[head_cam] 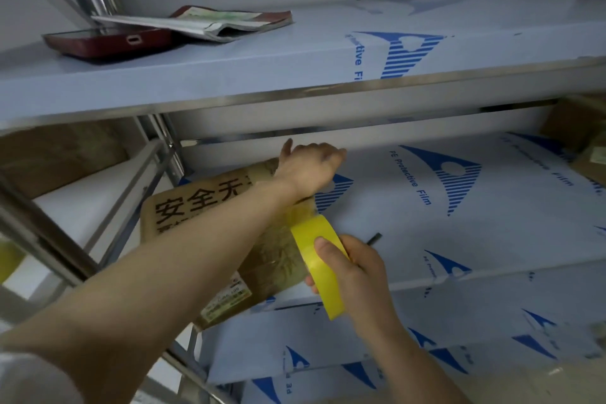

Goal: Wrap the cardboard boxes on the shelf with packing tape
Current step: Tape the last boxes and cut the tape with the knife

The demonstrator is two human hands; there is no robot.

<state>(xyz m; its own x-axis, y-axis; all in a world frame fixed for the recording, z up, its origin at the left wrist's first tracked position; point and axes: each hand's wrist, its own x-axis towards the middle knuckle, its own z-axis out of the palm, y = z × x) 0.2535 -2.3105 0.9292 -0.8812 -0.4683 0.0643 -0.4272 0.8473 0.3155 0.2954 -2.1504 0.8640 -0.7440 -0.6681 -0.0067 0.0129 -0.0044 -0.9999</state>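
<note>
A flat brown cardboard box (196,207) with black Chinese print lies on the middle shelf (459,239), its near corner hanging over the shelf's front edge. My left hand (310,166) reaches across it and grips its far edge. My right hand (352,267) holds a yellow roll of packing tape (316,259) at the box's right side. A glossy strip of tape (296,216) runs from the roll up over the box toward my left hand. My left forearm hides the middle of the box.
The shelves are covered in white film with blue logos. On the upper shelf (229,75) lie a dark red phone (108,41) and a worn booklet (226,21). Other cardboard boxes (59,154) sit at far left and far right (580,128). Metal shelf posts (154,174) stand left of the box.
</note>
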